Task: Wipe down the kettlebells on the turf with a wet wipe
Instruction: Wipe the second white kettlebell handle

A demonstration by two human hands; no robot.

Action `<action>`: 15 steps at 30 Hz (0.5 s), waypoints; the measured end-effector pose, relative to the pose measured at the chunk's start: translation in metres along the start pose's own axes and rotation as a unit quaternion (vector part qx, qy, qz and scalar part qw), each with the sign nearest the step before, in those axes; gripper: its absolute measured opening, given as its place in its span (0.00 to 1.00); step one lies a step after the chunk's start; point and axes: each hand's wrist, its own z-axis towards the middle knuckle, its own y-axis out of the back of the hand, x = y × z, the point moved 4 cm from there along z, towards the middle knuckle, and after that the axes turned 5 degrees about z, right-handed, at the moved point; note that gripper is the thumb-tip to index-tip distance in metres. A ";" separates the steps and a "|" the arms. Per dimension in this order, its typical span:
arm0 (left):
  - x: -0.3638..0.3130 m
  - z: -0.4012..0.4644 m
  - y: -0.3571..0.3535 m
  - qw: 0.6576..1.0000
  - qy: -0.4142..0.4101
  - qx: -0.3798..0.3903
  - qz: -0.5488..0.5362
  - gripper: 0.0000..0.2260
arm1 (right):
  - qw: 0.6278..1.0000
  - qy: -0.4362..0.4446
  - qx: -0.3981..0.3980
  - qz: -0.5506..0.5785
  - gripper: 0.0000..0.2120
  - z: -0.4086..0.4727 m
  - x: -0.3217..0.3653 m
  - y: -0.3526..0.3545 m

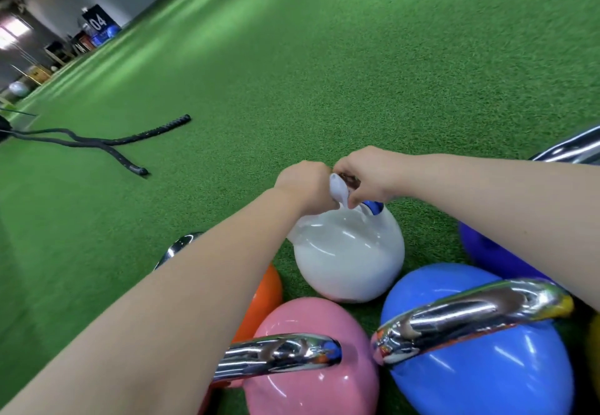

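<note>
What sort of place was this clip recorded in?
Most likely an indoor gym or training hall: green turf covers the floor, coloured kettlebells with chrome handles are grouped together, and a battle rope lies farther out.

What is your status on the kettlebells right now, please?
Both hands, left and right, working wet wipe on white kettlebell handle. Nothing in the way.

Two bare forearms, sleeveless to the frame edge, left hand (pixel 303 187) and right hand (pixel 367 176) without rings or watch.
</note>
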 end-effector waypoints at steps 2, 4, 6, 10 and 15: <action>0.003 0.002 -0.001 0.998 0.012 0.040 -0.043 0.14 | 1.000 -0.003 0.001 -0.007 0.16 0.000 -0.001 0.001; 0.010 0.002 -0.003 0.990 0.033 0.092 -0.101 0.15 | 1.000 -0.001 0.000 -0.013 0.15 0.002 -0.001 0.000; 0.018 -0.001 -0.006 0.969 0.051 0.168 -0.172 0.11 | 1.000 -0.004 -0.007 -0.010 0.14 0.005 -0.004 -0.001; 0.030 -0.005 -0.011 0.953 0.076 0.179 -0.232 0.28 | 1.000 -0.017 -0.019 -0.002 0.10 0.012 -0.006 0.000; 0.024 -0.023 -0.015 0.972 0.015 -0.127 -0.197 0.27 | 1.000 -0.018 -0.021 -0.012 0.10 0.017 -0.009 -0.002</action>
